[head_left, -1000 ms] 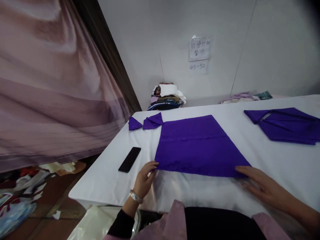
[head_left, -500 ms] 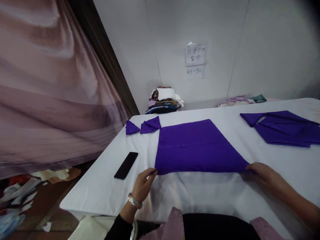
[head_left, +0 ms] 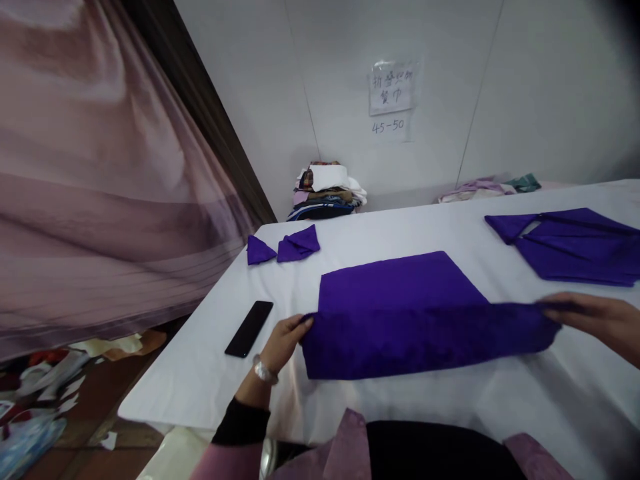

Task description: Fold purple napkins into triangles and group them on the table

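A purple cloth napkin [head_left: 400,283] is stretched between my hands over the white-covered table [head_left: 200,393]. Its far part lies on the tablecloth, while the near part is lifted and hangs down toward me in a darker band. My left hand [head_left: 283,343], with a silver bangle at the wrist, pinches the napkin's left corner. At the right, my right hand [head_left: 595,317], slightly blurred, grips the opposite corner. Two small folded purple cloths [head_left: 299,244] lie at the far left of the table. More purple napkins [head_left: 585,247] lie flat at the far right.
A black phone [head_left: 249,329] rests on the table left of my left hand. Stacked clothes [head_left: 327,193] stand behind the table, near a wall sign [head_left: 391,90]. A pink curtain [head_left: 100,167] hangs at the left, with scattered fabric [head_left: 55,380] on the floor below.
Both hands have raised the napkin's near edge and moved it slightly away from me. My right hand has also shifted right. The near part now hangs instead of lying flat.
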### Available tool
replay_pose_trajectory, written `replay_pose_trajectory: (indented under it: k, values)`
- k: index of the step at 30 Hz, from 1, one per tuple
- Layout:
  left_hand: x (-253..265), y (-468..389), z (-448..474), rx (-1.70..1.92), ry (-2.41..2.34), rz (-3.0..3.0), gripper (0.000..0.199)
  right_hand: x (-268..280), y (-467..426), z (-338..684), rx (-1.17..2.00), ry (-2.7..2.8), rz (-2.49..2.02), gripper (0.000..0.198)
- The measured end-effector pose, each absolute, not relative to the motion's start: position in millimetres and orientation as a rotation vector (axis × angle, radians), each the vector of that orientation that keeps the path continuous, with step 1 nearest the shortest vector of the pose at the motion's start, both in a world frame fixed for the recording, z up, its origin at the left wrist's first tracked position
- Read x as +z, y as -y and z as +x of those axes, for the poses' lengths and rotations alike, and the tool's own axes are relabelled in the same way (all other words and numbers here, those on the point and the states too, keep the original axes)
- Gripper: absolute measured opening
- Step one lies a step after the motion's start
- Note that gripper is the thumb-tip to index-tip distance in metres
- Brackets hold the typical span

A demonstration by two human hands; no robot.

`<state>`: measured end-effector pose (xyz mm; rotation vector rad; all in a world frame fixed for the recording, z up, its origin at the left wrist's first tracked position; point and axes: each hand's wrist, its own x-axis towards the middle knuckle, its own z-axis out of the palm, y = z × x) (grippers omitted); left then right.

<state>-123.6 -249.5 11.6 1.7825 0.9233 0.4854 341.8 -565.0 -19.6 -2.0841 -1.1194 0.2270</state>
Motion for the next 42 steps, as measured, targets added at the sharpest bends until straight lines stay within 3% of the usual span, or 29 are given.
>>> replay_pose_trajectory:
  k: [3, 8, 14, 22, 33, 38, 42]
  values:
    - [2, 217, -93, 0.581, -1.052, 1.852, 0.039, -1, 500, 345, 0.418, 0.878, -1.944, 0.029]
    - [-21, 170, -49, 0.524, -1.312, 2.023, 0.032, -23, 415, 355, 0.548, 0.797, -1.944, 0.027]
    - [-42, 143, -26, 0.471, -1.495, 2.124, 0.029, -52, 367, 374, 0.427, 0.889, -2.189, 0.016]
    - [-52, 142, -20, 0.425, -1.683, 2.191, 0.027, -80, 351, 392, 0.116, 1.057, -2.396, 0.025]
    - [-58, 145, -16, 0.411, -1.738, 2.239, 0.022, -91, 346, 390, 0.019, 1.069, -2.482, 0.044]
    - [-52, 138, -26, 0.474, -1.744, 2.219, 0.038, -85, 351, 397, -0.057, 1.116, -2.386, 0.055]
    - [-47, 166, -35, 0.614, -1.521, 2.360, 0.039, -71, 363, 353, -0.108, 1.315, -2.201, 0.048]
